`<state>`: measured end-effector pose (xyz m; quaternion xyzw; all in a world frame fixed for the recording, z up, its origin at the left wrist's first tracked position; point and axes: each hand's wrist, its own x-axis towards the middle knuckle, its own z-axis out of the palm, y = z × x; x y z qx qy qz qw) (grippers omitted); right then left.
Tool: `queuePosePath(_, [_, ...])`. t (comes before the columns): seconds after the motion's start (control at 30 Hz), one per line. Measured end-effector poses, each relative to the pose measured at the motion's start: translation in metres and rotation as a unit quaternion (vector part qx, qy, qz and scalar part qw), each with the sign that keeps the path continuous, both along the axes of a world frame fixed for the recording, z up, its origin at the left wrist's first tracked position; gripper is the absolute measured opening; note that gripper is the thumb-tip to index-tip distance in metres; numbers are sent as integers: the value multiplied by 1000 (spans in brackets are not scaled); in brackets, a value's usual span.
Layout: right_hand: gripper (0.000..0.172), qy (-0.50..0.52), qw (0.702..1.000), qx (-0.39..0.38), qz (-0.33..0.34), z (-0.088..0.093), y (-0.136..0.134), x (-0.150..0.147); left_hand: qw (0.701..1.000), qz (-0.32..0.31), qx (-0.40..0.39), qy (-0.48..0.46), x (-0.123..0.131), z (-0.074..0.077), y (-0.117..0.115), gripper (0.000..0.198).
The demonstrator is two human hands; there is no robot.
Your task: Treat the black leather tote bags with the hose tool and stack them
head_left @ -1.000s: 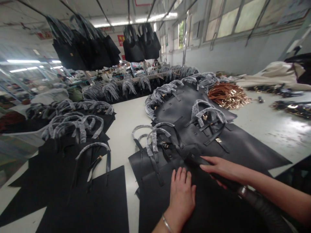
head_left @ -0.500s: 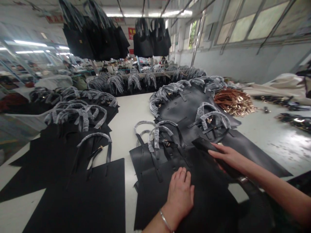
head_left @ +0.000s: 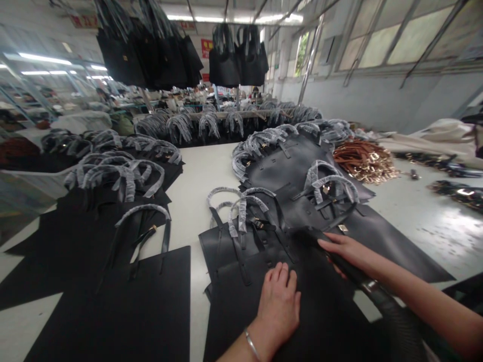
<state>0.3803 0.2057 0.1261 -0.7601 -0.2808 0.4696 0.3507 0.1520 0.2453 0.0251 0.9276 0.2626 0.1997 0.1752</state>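
A flat black tote bag lies in front of me, its handles wrapped in clear plastic. My left hand, with a silver bangle at the wrist, rests palm down on it, fingers stretched out and holding nothing. To the right, my right hand is wrapped round a black hand-held nozzle. A ribbed black hose runs from its back end toward the lower right. The nozzle's dark head is over the bag's upper right part; whether it touches the leather I cannot tell.
More black bags lie on the left of the white table, with others stacked behind. Brown straps with gold buckles are heaped at the right, near black straps. Finished bags hang overhead.
My right hand has moved slightly left and down with the nozzle, its head now lower over the bag. My left hand stays in nearly the same place on the bag.
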Motion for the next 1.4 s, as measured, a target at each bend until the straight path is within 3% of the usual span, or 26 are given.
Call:
queuePosePath(0.17, [75,-36,997,66,19,10,-2,-7,998,-52,39,12,-1,-1,-2,25])
queuePosePath(0.3, [87,12,993,-16,118,12,-17,-27,989,-116,87,29,-4,-8,-9,22])
queuePosePath(0.47, [81,43,974,-76,209,9,-2,-53,985,-123,113,33,-16,-10,-19,44])
queuePosePath(0.63, [76,45,966,-72,246,12,24,-59,986,-136,90,35,-28,4,-20,43])
queuePosePath(0.77, [73,20,951,-91,296,20,22,-50,991,-128,49,8,-38,13,-15,44])
queuePosePath(0.93, [76,31,949,-114,293,12,21,-54,990,-136,24,-1,-43,13,-14,44])
queuePosePath(1.13, [79,-24,969,17,247,4,38,-86,993,-120,12,-4,-42,11,-17,44])
queuePosePath(1.27, [82,18,961,-22,275,14,38,-89,993,-116,25,-12,-37,15,-19,44])
queuePosePath(1.4, [74,65,950,-60,298,7,44,-96,991,-131,38,-12,-27,16,-19,40])
